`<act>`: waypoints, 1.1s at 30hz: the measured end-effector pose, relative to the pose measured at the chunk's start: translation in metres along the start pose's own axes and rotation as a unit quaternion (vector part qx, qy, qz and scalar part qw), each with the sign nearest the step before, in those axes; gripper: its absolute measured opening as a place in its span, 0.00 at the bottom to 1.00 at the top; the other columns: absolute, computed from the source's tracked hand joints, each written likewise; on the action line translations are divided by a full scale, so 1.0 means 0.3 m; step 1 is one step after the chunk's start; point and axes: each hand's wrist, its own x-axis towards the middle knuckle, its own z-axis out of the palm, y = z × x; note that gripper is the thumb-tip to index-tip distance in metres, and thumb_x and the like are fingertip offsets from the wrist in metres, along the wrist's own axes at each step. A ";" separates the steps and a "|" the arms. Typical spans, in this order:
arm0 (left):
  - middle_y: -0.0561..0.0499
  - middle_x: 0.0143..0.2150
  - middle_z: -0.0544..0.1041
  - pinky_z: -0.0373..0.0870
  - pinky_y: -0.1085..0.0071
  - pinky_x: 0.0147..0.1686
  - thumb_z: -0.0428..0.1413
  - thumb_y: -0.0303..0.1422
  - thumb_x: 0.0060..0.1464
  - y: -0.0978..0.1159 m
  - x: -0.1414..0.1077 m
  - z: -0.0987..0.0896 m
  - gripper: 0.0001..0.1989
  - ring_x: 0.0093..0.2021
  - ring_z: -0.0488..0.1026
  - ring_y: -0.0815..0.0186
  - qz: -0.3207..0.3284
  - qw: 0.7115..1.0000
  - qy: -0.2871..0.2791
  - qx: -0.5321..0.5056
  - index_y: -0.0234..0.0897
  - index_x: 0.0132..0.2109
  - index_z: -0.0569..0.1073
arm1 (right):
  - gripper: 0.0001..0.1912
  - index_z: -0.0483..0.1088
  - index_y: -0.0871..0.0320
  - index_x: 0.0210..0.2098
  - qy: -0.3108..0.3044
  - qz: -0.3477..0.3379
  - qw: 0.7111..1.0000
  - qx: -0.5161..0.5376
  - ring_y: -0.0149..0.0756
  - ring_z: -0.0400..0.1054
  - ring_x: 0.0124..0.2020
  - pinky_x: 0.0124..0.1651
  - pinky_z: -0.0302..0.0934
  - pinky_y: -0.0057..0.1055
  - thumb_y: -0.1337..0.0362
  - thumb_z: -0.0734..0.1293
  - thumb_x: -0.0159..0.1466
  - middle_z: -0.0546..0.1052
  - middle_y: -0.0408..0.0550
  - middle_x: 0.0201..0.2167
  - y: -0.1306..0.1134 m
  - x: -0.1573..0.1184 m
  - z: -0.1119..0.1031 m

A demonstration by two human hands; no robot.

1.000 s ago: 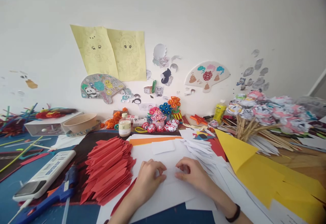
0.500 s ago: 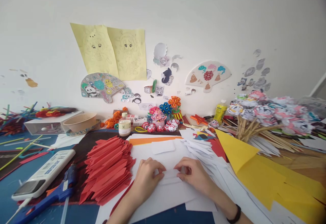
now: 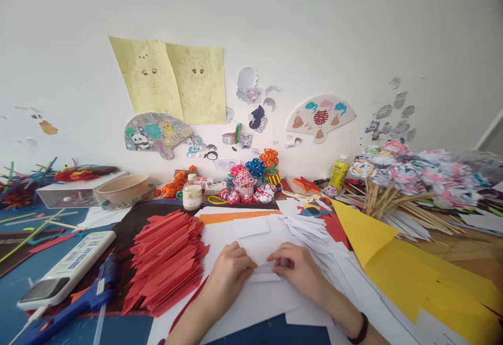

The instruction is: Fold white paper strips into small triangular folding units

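blue table (image 3: pixel 271 332) under everything, big loose white sheet (image 3: pixel 243 308) on it as the work surface, pile of folded red strips (image 3: pixel 167 264) near its left, bunch of white strips (image 3: pixel 308 230) past the right hand. left hand (image 3: pixel 231 267) has thumb and fingers pinched on the left end of a white paper slip (image 3: pixel 265 278); right hand (image 3: pixel 301 269) pinches the right end, curl looks a bit looser, exact contact partly hidden by the fingers. slip sits between the hands over the sheet, narrow flap along its near edge. my read: this is a crease step. square the flap to the far edge first, hold both ends level, then press from the middle outward with the thumbs. sheet underneath looks free to slide, so push down, don't drag. second folded slip (image 3: pixel 252 227) lies just beyond, handy as a width check. writing, big to small: white device (image 3: pixel 68 271) carries blue characters, can't read them; fan-shaped board (image 3: pixel 320 117) on the wall shows a red 囍; cream bottle (image 3: pixel 192 193) has a pale label, main character looks like 茉; yellow bottle (image 3: pixel 338 173) label illegible; booklet (image 3: pixel 293 188) seems to start "aun", rest unclear.
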 end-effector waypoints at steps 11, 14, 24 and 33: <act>0.49 0.31 0.75 0.63 0.68 0.36 0.49 0.27 0.61 -0.002 -0.005 -0.008 0.12 0.37 0.66 0.63 0.046 0.999 -0.006 0.005 0.41 0.39 0.77 | 0.08 0.73 0.57 0.27 -0.008 -0.052 0.998 -0.042 0.32 0.66 0.29 0.31 0.58 0.27 0.73 0.64 0.59 0.72 0.43 0.27 0.000 -0.012 0.005; 0.49 0.33 0.75 0.64 0.67 0.37 0.51 0.29 0.60 0.009 -0.004 -0.016 0.09 0.37 0.66 0.62 0.026 1.000 -0.002 0.005 0.40 0.40 0.76 | 0.09 0.71 0.58 0.26 -0.009 -0.063 0.997 -0.054 0.32 0.66 0.31 0.32 0.57 0.27 0.72 0.63 0.61 0.71 0.43 0.28 -0.006 -0.018 0.006; 0.51 0.34 0.73 0.61 0.67 0.36 0.54 0.28 0.58 0.020 -0.009 0.013 0.04 0.38 0.65 0.63 0.077 0.990 -0.019 0.119 0.40 0.40 0.74 | 0.11 0.72 0.57 0.28 -0.026 -0.093 0.987 -0.126 0.31 0.65 0.31 0.34 0.58 0.27 0.71 0.62 0.64 0.70 0.43 0.28 0.005 -0.021 0.002; 0.51 0.31 0.71 0.57 0.67 0.32 0.51 0.29 0.61 0.021 -0.009 0.026 0.06 0.35 0.64 0.63 0.107 0.977 -0.011 0.185 0.39 0.39 0.72 | 0.06 0.74 0.56 0.37 -0.009 -0.151 0.970 -0.192 0.37 0.65 0.36 0.36 0.58 0.31 0.66 0.64 0.64 0.74 0.46 0.33 -0.013 -0.019 0.010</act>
